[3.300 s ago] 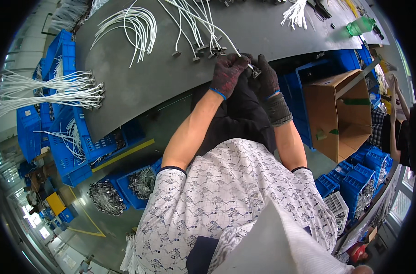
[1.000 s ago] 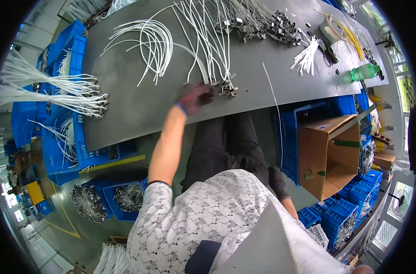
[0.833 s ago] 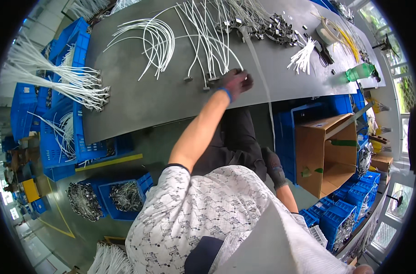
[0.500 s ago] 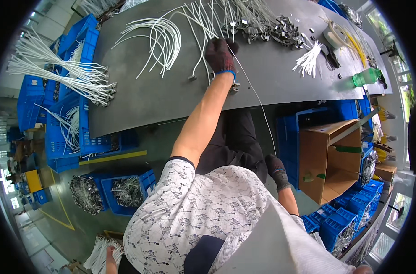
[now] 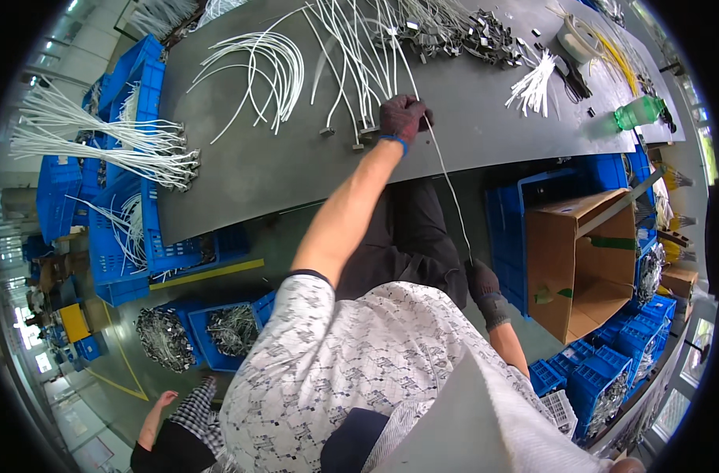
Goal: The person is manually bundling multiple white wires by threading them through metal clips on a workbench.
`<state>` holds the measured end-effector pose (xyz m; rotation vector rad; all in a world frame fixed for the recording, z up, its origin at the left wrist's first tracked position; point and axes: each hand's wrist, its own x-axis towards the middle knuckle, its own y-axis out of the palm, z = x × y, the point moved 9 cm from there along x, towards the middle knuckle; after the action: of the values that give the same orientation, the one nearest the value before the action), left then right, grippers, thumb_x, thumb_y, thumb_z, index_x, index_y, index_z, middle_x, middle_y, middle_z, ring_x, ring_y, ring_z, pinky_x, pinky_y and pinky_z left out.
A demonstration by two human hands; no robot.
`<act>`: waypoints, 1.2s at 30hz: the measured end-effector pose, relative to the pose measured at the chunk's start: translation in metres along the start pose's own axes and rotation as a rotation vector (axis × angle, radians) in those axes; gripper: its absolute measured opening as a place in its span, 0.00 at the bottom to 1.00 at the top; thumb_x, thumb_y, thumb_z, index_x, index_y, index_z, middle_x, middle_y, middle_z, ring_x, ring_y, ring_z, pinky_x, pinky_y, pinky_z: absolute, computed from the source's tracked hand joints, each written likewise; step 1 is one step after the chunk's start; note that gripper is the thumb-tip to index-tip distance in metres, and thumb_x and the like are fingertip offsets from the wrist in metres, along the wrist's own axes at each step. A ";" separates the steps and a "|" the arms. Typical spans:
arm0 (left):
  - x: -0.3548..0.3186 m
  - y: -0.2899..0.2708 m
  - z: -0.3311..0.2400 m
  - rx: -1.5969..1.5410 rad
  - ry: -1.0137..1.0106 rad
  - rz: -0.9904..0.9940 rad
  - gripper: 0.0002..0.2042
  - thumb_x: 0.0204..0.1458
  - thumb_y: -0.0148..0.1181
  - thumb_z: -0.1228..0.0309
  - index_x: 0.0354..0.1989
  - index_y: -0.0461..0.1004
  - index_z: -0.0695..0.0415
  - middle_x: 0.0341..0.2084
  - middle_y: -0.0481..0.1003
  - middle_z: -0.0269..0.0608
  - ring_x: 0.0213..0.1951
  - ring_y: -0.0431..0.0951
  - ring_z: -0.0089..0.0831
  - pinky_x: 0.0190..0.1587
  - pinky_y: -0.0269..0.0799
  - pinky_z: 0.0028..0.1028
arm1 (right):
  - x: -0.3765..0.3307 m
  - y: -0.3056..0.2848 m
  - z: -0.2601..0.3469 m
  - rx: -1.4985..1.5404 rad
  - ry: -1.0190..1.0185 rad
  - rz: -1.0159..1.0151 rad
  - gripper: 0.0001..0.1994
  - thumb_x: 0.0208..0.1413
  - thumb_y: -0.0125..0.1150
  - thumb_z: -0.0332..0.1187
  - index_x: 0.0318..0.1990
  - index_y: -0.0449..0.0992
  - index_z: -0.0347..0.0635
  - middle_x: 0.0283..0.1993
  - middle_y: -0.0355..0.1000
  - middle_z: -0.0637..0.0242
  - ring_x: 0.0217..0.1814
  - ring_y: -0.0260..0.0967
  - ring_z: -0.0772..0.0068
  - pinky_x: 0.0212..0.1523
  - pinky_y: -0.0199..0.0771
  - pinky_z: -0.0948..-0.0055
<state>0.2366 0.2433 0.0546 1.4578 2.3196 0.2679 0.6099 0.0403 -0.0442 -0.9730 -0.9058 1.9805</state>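
Observation:
My left hand (image 5: 403, 117), in a dark red work glove, is closed around a thin white cable (image 5: 446, 175) near the table's front edge. From there the cable slants down past the edge to my right hand (image 5: 483, 280), low beside my leg. That hand wears a dark glove and is closed at the cable's lower end; its fingers are partly hidden. Left of my left hand lie several white cables (image 5: 347, 67) with small metal connectors (image 5: 358, 147) at their near ends. A fan of curved white cables (image 5: 284, 75) rests farther left.
The grey metal table (image 5: 241, 173) also carries a heap of connectors (image 5: 485, 39), a short white bundle (image 5: 534, 87) and a green bottle (image 5: 639, 113). Cable-filled blue crates (image 5: 115, 260) stand left; a cardboard box (image 5: 552, 268) is at right. Another person (image 5: 178, 433) is behind at lower left.
My left hand has come nearer the table's front edge and slightly right, with the cable in it. Another person shows more fully at lower left. The view has shifted a little.

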 end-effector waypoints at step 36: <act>-0.101 0.019 -0.022 0.415 0.148 0.334 0.11 0.62 0.59 0.65 0.40 0.82 0.61 0.29 0.80 0.31 0.30 0.74 0.16 0.35 0.70 0.23 | 0.154 -0.135 0.201 1.039 -0.268 -0.311 0.27 0.70 0.43 0.54 0.54 0.73 0.37 0.32 0.76 0.62 0.24 0.68 0.75 0.25 0.66 0.73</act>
<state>0.2823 0.1627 0.1035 2.0965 2.3305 -0.0250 0.4130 0.1806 0.1104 0.0250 -0.0511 1.9300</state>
